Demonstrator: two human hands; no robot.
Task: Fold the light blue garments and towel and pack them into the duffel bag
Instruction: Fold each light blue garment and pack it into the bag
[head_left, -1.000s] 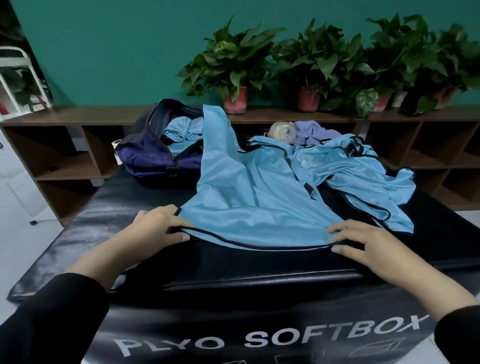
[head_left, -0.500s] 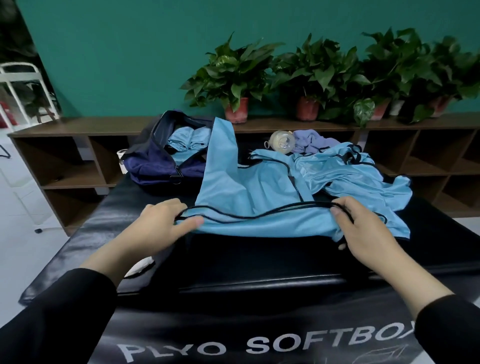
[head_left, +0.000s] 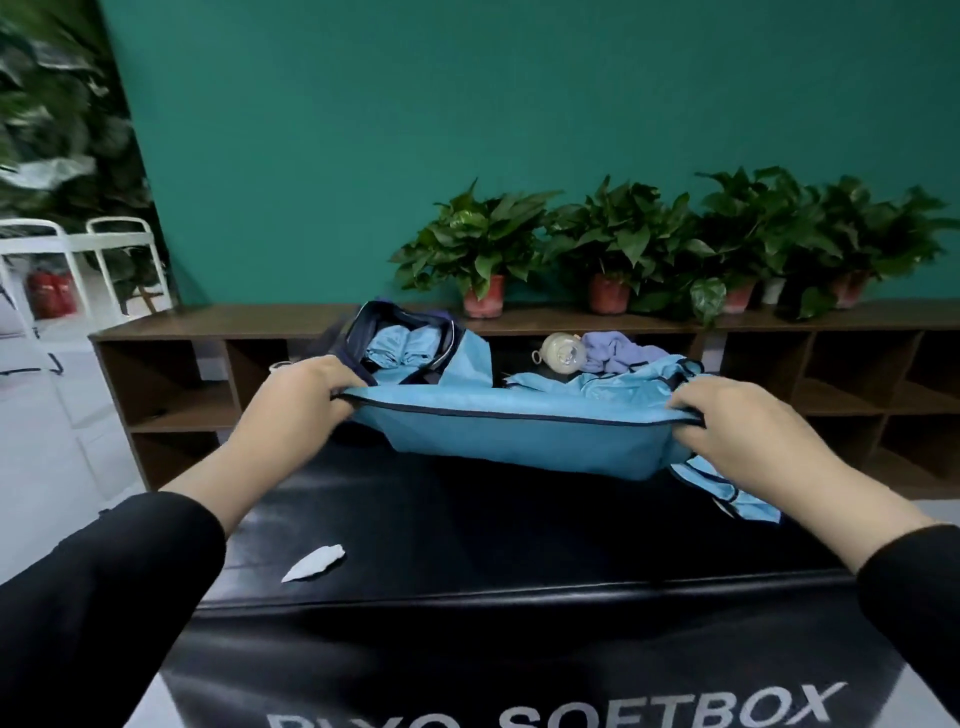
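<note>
Packing is partway: rolled light blue cloth fills the navy duffel bag, while left hand and right hand pinch the dark-trimmed light blue garment mid-fold.

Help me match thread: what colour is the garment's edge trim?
Dark navy or black trim, head view.

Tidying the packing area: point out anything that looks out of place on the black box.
One oddity: a small white crumpled scrap lies alone on the black padded soft box, near the left sleeve, apart from the light blue garments; what it is cannot be told. Nothing looks spilled or damaged.
</note>
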